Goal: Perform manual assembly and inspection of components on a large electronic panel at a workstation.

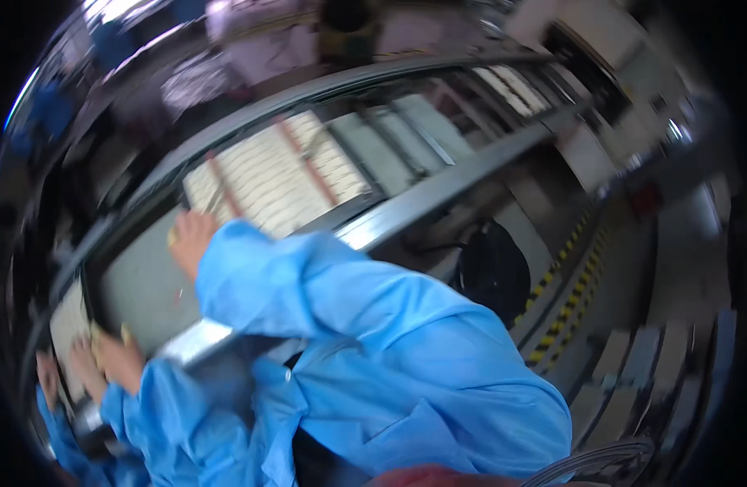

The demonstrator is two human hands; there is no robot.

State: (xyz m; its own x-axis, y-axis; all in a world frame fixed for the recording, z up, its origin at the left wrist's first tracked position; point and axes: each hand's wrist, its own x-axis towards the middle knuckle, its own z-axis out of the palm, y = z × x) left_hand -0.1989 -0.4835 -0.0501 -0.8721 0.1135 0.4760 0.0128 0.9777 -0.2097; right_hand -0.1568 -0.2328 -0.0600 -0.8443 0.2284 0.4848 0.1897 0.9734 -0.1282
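Note:
My right arm, in a blue sleeve, reaches across to the left. My right hand (193, 237) has its fingers bent at the near left corner of a tray of cream-coloured pieces (264, 178), laid in rows with reddish-brown strips across them. One of its fingers has a yellow cover. Farther left, my left hand (120, 359) is over the near left end of a grey-green board (146, 280), two yellow-covered fingers apart. I see nothing held in it. Motion blurs both hands. The board lies on the line between my hands.
A co-worker's hands (84, 367) are beside my left hand, at another cream tray (67, 325). The metal rail (406, 213) edges the line, with more grey boards (373, 150) to the right. A black round seat (494, 268) and yellow-black floor tape (564, 304) are at right.

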